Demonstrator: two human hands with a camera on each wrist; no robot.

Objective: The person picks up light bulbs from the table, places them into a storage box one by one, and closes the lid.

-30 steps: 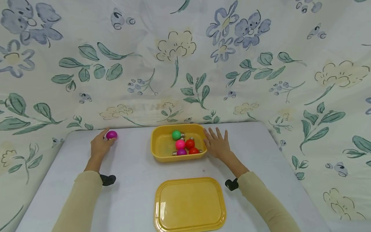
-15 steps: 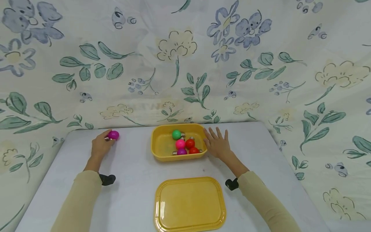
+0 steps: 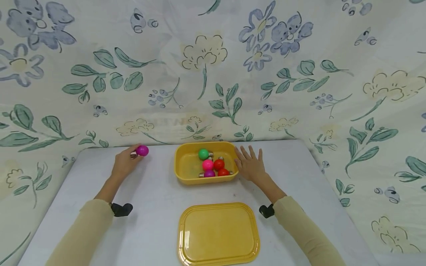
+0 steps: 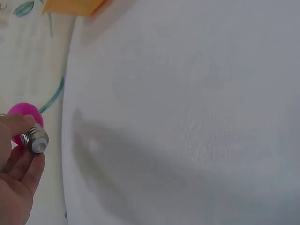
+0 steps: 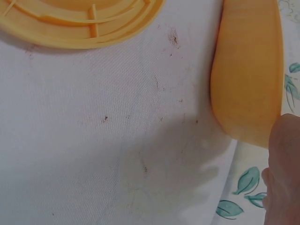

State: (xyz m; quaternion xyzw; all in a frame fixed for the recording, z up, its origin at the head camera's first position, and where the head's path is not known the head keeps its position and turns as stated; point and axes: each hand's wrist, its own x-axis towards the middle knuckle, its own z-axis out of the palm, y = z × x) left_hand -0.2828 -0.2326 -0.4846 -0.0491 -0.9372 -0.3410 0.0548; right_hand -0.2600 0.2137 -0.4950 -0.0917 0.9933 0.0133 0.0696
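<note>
Near the back left of the table, my left hand [image 3: 125,162] pinches a magenta light bulb [image 3: 142,150]. In the left wrist view the thumb and fingers hold this bulb near its silver screw base [image 4: 35,139]. A yellow plastic container [image 3: 186,162] stands at the back middle. Inside it lie a green bulb [image 3: 203,154], a pink bulb [image 3: 208,164], a purple bulb [image 3: 209,173] and two red bulbs, one [image 3: 218,164] behind the other [image 3: 223,172]. My right hand [image 3: 250,165] touches the container's right end with fingers spread and straight.
A yellow lid [image 3: 218,232] lies flat on the white table [image 3: 149,207], in front of the container. Behind the table's back edge hangs a floral cloth [image 3: 206,85]. Each wrist wears a dark strap, such as the left strap [image 3: 121,209].
My left hand has moved right with the magenta bulb, away from the table's back left corner and towards the container. The right hand and container have stayed in place.
</note>
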